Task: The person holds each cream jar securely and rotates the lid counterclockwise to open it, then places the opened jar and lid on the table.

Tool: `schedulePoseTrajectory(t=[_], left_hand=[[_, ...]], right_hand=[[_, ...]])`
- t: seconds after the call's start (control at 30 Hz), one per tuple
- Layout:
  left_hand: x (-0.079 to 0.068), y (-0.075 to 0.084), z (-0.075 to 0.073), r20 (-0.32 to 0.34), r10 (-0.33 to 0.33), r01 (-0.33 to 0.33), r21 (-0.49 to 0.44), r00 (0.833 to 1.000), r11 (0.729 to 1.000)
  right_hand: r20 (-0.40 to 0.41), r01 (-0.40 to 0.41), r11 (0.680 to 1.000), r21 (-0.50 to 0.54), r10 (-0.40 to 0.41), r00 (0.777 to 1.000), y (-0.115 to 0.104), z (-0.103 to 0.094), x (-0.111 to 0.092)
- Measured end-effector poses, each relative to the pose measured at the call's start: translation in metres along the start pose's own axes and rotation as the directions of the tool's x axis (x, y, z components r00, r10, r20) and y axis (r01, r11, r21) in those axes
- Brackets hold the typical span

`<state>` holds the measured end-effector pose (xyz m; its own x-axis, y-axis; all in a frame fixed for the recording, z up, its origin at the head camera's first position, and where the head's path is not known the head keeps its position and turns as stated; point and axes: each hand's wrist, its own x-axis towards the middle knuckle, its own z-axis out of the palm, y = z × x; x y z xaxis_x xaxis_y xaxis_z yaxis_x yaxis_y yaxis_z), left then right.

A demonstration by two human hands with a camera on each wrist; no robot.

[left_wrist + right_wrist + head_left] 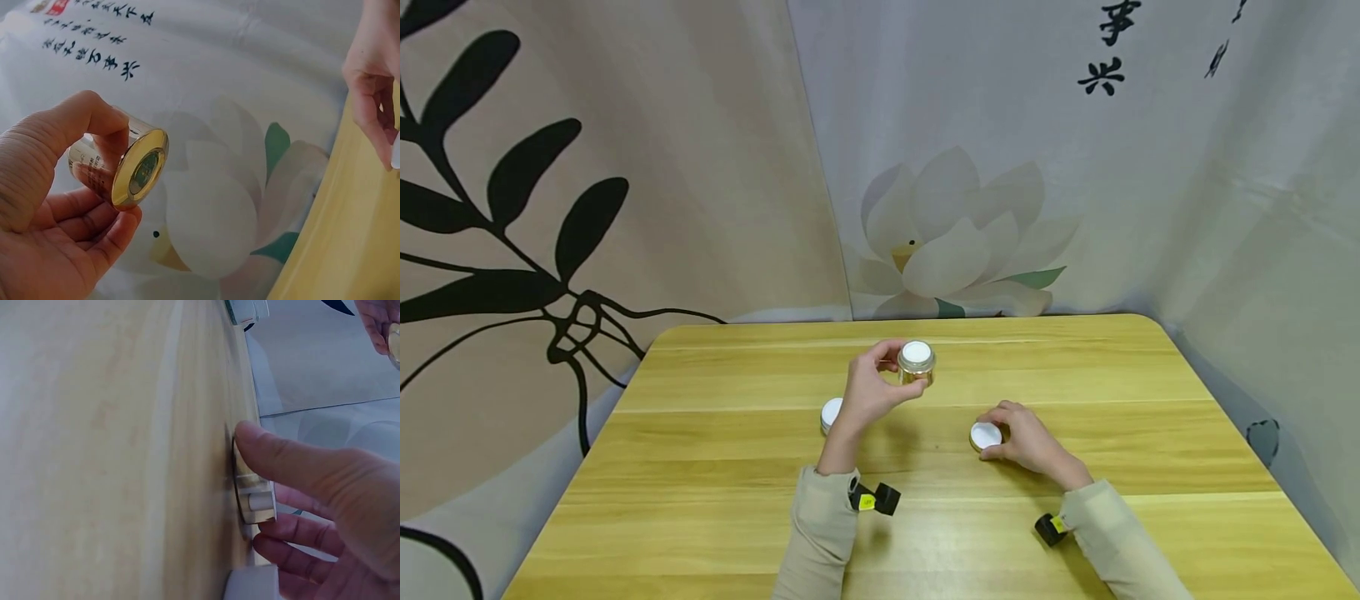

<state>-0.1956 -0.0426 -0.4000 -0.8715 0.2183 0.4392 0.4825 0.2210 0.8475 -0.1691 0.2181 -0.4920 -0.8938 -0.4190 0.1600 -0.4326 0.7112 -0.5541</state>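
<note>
My left hand [874,387] grips a small gold cosmetic jar [917,367] between thumb and fingers, raised above the table. A round white surface shows at the jar's top in the head view. In the left wrist view the gold jar [139,169] turns its shiny base with a dark green centre towards the camera. My right hand [1026,437] pinches a round lid [986,436] by its rim, white side up, low at the tabletop; the right wrist view shows the lid's shiny edge [253,500]. Whether the lid touches the wood I cannot tell.
A second round white-topped container [831,412] stands on the wooden table [715,500] left of my left wrist, partly hidden by it. A printed curtain [737,167] hangs behind the table's far edge.
</note>
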Motion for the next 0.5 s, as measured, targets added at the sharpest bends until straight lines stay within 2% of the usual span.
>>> schedulePoseTrajectory(t=[0.07,0.2,0.37,0.5], left_hand=[[-0.001,0.005,-0.001,0.005,-0.009,0.009,0.008,1.000,1.000],[-0.003,0.001,-0.001,0.021,-0.031,0.030,0.025,0.999,0.999],[-0.007,-0.016,-0.001,0.046,-0.082,0.079,0.063,0.996,0.995],[-0.009,-0.025,-0.001,0.082,-0.157,0.146,0.134,0.984,0.980]], right_hand=[[0.001,-0.001,1.000,0.003,0.001,1.000,0.000,0.000,0.000],[0.008,-0.002,1.000,0.000,0.002,1.000,0.001,0.000,0.000],[0.019,-0.003,1.000,-0.019,0.003,1.000,0.000,0.000,0.000],[0.019,-0.006,0.999,-0.041,0.007,1.000,-0.001,0.000,0.001]])
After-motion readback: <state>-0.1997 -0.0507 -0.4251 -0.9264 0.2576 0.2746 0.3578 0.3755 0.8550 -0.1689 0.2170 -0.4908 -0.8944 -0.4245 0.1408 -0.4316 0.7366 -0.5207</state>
